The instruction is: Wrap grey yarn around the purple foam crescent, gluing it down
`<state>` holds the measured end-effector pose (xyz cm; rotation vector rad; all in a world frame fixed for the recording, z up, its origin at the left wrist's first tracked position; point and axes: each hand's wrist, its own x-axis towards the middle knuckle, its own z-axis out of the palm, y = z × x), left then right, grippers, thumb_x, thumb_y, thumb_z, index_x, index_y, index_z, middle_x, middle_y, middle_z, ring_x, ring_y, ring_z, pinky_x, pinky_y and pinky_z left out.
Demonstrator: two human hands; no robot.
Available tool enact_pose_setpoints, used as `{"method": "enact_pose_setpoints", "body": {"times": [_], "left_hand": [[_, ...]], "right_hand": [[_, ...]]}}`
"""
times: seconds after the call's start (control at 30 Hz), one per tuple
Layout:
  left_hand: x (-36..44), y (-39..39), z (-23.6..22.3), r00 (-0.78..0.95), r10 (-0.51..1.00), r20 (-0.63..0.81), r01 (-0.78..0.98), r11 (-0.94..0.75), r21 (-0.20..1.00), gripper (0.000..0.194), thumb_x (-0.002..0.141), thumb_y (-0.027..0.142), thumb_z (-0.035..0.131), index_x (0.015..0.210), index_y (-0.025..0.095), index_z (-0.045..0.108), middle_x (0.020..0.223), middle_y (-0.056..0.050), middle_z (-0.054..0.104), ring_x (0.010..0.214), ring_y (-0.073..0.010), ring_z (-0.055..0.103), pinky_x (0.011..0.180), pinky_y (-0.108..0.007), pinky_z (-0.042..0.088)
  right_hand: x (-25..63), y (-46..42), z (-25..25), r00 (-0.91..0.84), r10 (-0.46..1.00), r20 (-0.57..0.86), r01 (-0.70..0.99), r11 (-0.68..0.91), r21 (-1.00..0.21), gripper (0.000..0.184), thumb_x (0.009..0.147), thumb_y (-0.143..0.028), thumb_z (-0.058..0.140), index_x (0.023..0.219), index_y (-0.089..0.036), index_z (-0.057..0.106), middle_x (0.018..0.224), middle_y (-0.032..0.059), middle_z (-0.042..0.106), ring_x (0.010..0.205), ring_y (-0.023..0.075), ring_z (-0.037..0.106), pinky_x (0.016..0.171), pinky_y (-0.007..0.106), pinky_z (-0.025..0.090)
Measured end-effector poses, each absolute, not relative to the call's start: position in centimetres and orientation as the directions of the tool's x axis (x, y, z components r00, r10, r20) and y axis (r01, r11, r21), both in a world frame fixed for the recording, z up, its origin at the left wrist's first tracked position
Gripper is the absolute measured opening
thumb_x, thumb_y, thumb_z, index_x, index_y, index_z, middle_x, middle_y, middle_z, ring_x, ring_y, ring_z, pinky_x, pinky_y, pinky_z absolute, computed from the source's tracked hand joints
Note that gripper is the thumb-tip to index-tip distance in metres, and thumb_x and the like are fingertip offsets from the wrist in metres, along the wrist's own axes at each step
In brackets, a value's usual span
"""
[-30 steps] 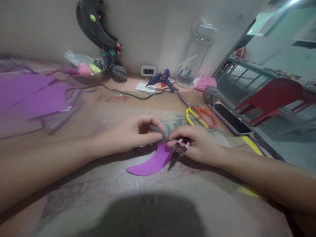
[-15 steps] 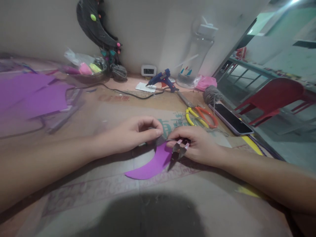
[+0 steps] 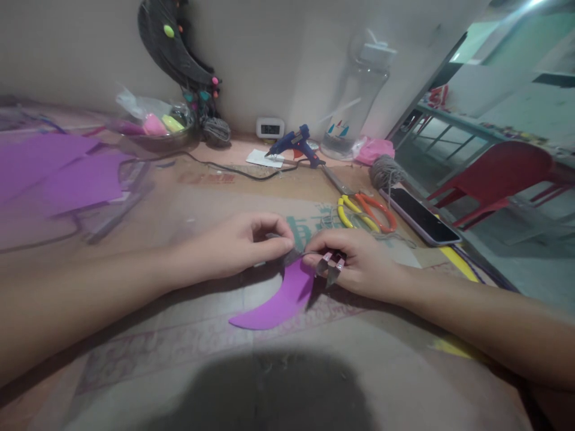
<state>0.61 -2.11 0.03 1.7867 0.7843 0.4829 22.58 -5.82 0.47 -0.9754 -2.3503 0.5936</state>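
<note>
A purple crescent-shaped foam piece (image 3: 279, 299) lies on the cardboard-covered table (image 3: 188, 335) in front of me. My left hand (image 3: 233, 245) is closed, its thumb and fingers pinching the crescent's grey, yarn-wrapped upper tip. My right hand (image 3: 359, 260) is closed too; its fingertips press that same tip from the right while it holds small metal thread snips (image 3: 330, 266) against the palm. A thin grey strand runs between the two hands.
Orange and yellow scissors (image 3: 366, 212), a phone (image 3: 420, 218) and a grey yarn ball (image 3: 384, 172) lie to the right. A blue glue gun (image 3: 294, 145) and its cable sit behind. Purple foam sheets (image 3: 67, 176) lie at left; a red chair (image 3: 498, 173) stands beyond the table's right edge.
My left fingers have closed further over the grey tip, which showed more a second ago. The purple crescent shifted only slightly. My right hand has stayed in place.
</note>
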Motion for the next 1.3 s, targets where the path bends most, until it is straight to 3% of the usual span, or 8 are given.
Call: {"method": "enact_pose_setpoints", "body": {"times": [0.2, 0.43, 0.63, 0.83, 1.3], "left_hand": [[0.6, -2.07, 0.19, 0.679, 0.734, -0.026, 0.262, -0.209, 0.942, 0.022, 0.087, 0.04, 0.057, 0.085, 0.018, 0.062, 0.069, 0.003, 0.057, 0.063, -0.0106, 0.05, 0.057, -0.021, 0.038], [0.37, -1.62, 0.02, 0.685, 0.726, -0.056, 0.309, -0.219, 0.926, 0.036, 0.09, 0.049, 0.047, 0.082, 0.018, 0.062, 0.07, 0.001, 0.056, 0.063, -0.0126, 0.051, 0.052, -0.022, 0.037], [0.46, -1.68, 0.13, 0.691, 0.719, -0.068, 0.291, -0.19, 0.938, 0.026, 0.086, 0.045, 0.058, 0.086, 0.019, 0.061, 0.069, 0.003, 0.056, 0.058, -0.0097, 0.049, 0.05, -0.019, 0.036], [0.59, -1.81, -0.03, 0.702, 0.708, -0.07, 0.282, -0.186, 0.941, 0.02, 0.085, 0.038, 0.058, 0.083, 0.019, 0.06, 0.068, 0.004, 0.057, 0.056, -0.0089, 0.048, 0.051, -0.019, 0.036], [0.31, -1.47, 0.03, 0.679, 0.72, -0.145, 0.309, -0.101, 0.946, 0.03, 0.086, 0.049, 0.055, 0.085, 0.02, 0.062, 0.072, 0.001, 0.059, 0.061, -0.0115, 0.05, 0.049, -0.022, 0.033]], "right_hand": [[22.68, -5.73, 0.55, -0.613, 0.744, 0.267, 0.501, 0.627, -0.596, 0.015, 0.087, -0.027, 0.059, 0.081, -0.014, 0.064, 0.066, 0.0, 0.062, 0.058, 0.0082, 0.053, 0.055, 0.017, 0.039], [22.7, -5.71, 0.44, -0.59, 0.746, 0.309, 0.504, 0.639, -0.58, 0.018, 0.088, -0.027, 0.057, 0.078, -0.014, 0.064, 0.064, -0.0008, 0.061, 0.056, 0.0076, 0.052, 0.054, 0.017, 0.039], [22.67, -5.74, 0.52, -0.583, 0.75, 0.313, 0.516, 0.639, -0.57, 0.016, 0.088, -0.026, 0.057, 0.078, -0.015, 0.063, 0.064, -0.001, 0.061, 0.057, 0.0075, 0.052, 0.054, 0.017, 0.039], [22.73, -5.75, 0.5, -0.591, 0.745, 0.309, 0.517, 0.643, -0.564, 0.017, 0.088, -0.028, 0.057, 0.079, -0.015, 0.064, 0.066, -0.0002, 0.063, 0.058, 0.0082, 0.053, 0.055, 0.018, 0.039], [22.77, -5.71, 0.54, -0.545, 0.773, 0.325, 0.526, 0.617, -0.585, 0.019, 0.089, -0.027, 0.055, 0.076, -0.015, 0.061, 0.063, -0.0015, 0.059, 0.056, 0.0077, 0.051, 0.053, 0.017, 0.038]]}}
